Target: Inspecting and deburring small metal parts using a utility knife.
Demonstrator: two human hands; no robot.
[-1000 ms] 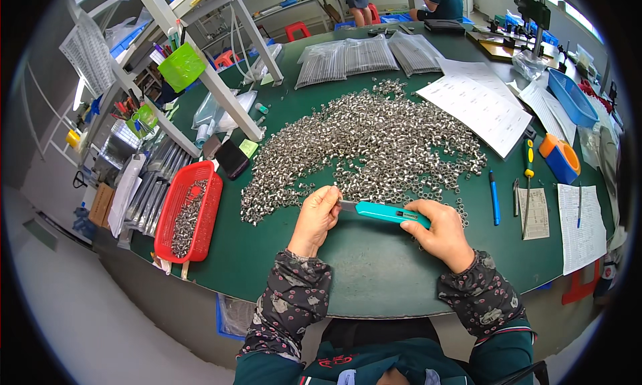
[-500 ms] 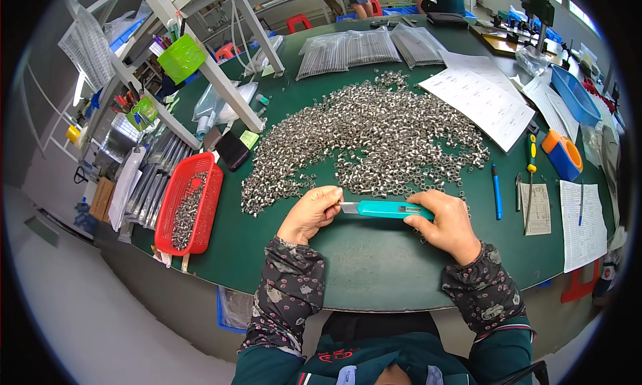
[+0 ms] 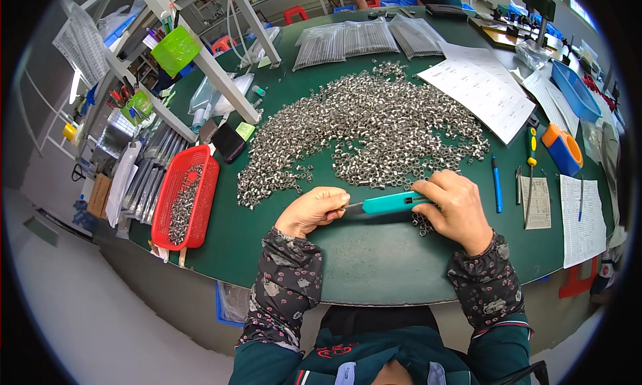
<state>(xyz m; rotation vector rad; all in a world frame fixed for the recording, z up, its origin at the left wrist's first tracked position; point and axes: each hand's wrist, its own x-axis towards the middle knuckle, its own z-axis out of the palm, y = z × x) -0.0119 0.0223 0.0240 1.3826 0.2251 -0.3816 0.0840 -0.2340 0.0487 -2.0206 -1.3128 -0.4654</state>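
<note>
Head view, looking down on a round green table (image 3: pixel 374 265). Spread across the middle, a broad heap of small silvery metal rings (image 3: pixel 374 127), thinning toward the near edge. Just this side of the heap, a teal utility knife (image 3: pixel 391 203) held level between both hands, above the table. Right hand (image 3: pixel 455 208) wrapped over the knife's right end, fingers curled tight around the body, thumb underneath out of sight. Left hand (image 3: pixel 311 210) closed at the knife's left tip, fingertips pressed together; whatever sits between them too small to make out. A few loose rings (image 3: pixel 422 223) beside the right hand's lower edge, partly covered by it.

To the left, a red plastic basket (image 3: pixel 200 184) holding a thin layer of the same rings, close to the table's edge. Beyond it, a dark phone-like slab (image 3: pixel 229 142) and white frame legs (image 3: pixel 221 77) slanting across the table. At the far side, clear bags of long thin parts (image 3: pixel 364 41), contents blurred. To the right, printed sheets (image 3: pixel 478 91), a blue pen (image 3: pixel 496 184), a yellow-handled screwdriver (image 3: pixel 531 148), an orange and blue tape dispenser (image 3: pixel 562 148), a blue tray (image 3: pixel 576 94) cut short by the dark rim. At the far edge, another person, only partly in frame.
</note>
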